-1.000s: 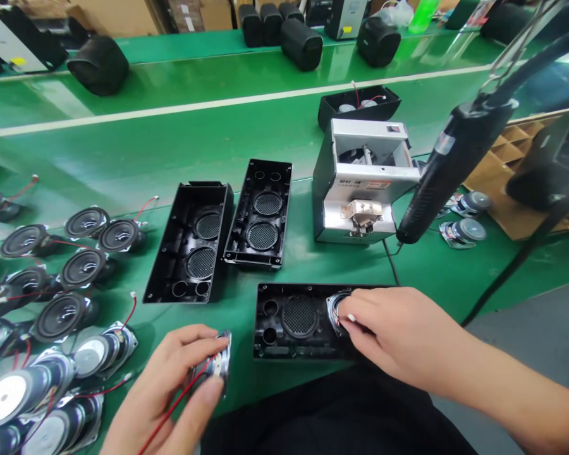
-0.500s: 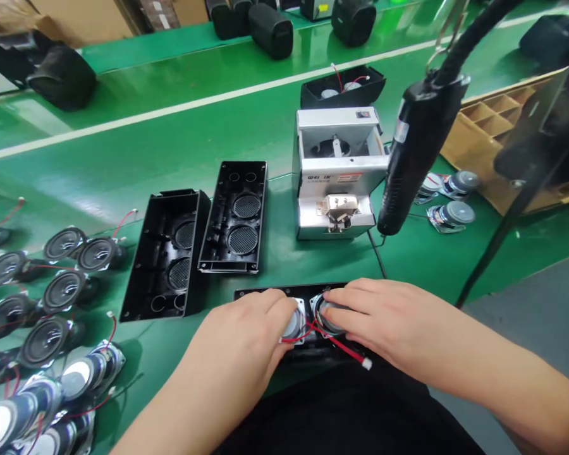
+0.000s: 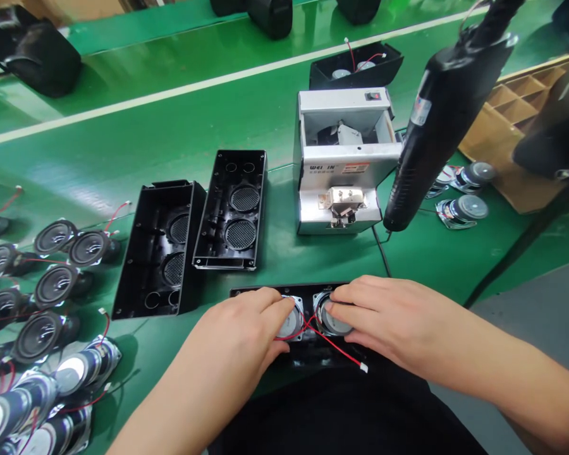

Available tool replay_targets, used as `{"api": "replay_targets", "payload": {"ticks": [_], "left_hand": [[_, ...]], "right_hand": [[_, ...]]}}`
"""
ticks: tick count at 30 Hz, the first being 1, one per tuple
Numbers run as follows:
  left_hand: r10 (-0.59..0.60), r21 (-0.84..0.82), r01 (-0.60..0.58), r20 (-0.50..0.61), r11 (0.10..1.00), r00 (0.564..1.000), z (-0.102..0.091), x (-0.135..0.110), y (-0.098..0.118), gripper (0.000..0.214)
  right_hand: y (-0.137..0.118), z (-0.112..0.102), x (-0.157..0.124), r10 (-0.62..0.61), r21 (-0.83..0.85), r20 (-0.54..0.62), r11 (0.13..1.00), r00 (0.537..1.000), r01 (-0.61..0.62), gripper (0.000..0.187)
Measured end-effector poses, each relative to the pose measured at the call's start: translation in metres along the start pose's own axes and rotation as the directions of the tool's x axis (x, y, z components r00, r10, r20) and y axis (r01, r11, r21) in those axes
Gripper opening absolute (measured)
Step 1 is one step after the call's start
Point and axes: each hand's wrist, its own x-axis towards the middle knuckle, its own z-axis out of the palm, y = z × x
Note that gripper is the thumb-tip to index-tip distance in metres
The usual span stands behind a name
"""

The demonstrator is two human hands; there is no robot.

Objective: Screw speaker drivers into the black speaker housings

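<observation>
A black speaker housing (image 3: 246, 293) lies open at the table's near edge. Two round speaker drivers sit side by side in it. My left hand (image 3: 239, 335) has its fingers curled on the left driver (image 3: 291, 323). My right hand (image 3: 384, 319) grips the right driver (image 3: 332, 321) with fingers bent over its top. Red wires (image 3: 334, 346) run from the drivers across the housing to a small white plug near my body.
Two empty black housings (image 3: 159, 246) (image 3: 232, 212) lie behind. Several loose drivers (image 3: 52, 284) crowd the left. A grey screw feeder box (image 3: 344, 167) stands in the middle, a hanging black electric screwdriver (image 3: 431, 126) to its right, a cardboard divider tray (image 3: 516, 114) beyond.
My left hand brought a driver from the table's edge into the housing beside the right driver. Both hands now rest on the two drivers; the view has shifted slightly.
</observation>
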Motion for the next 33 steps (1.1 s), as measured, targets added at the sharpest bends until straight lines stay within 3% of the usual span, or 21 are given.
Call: {"api": "replay_targets", "payload": {"ticks": [12,16,18,21,23,26,29,33], "left_hand": [[-0.007,0.06,0.008,-0.02,0.998,1.0,0.002,0.001,0.0,0.065],[0.004,0.054,0.0,-0.073,0.999,0.997,0.007,-0.003,-0.001,0.065],[-0.01,0.048,0.013,-0.068,0.999,0.998,0.008,-0.004,0.0,0.062],[-0.013,0.029,0.015,-0.059,0.999,0.998,0.007,-0.003,-0.001,0.06],[-0.014,0.016,0.015,-0.062,1.0,0.998,0.007,-0.002,-0.002,0.06],[-0.035,0.016,0.036,-0.051,0.999,0.998,0.006,0.0,-0.003,0.057],[-0.063,0.023,0.064,-0.044,0.998,0.997,0.006,-0.001,-0.002,0.056],[-0.059,0.051,0.064,-0.095,0.997,0.994,0.013,-0.009,-0.004,0.059]], "right_hand": [[-0.01,0.0,0.005,0.096,0.014,0.065,0.995,0.993,-0.097,0.018],[-0.012,-0.004,0.001,0.051,0.019,0.003,0.999,0.999,-0.051,0.019],[-0.012,-0.007,-0.008,0.019,0.022,-0.063,1.0,0.998,-0.017,0.03],[-0.014,-0.005,-0.025,0.053,-0.017,-0.099,0.998,0.994,-0.055,0.084],[-0.015,0.001,-0.034,0.099,-0.082,-0.101,0.991,0.99,-0.107,0.104],[-0.016,0.012,-0.039,0.14,-0.146,-0.139,0.976,0.98,-0.16,0.093],[-0.013,0.017,-0.035,0.183,-0.133,-0.146,0.97,0.972,-0.202,0.097],[0.001,0.007,-0.024,0.157,-0.054,-0.137,0.985,0.978,-0.165,0.099]]}}
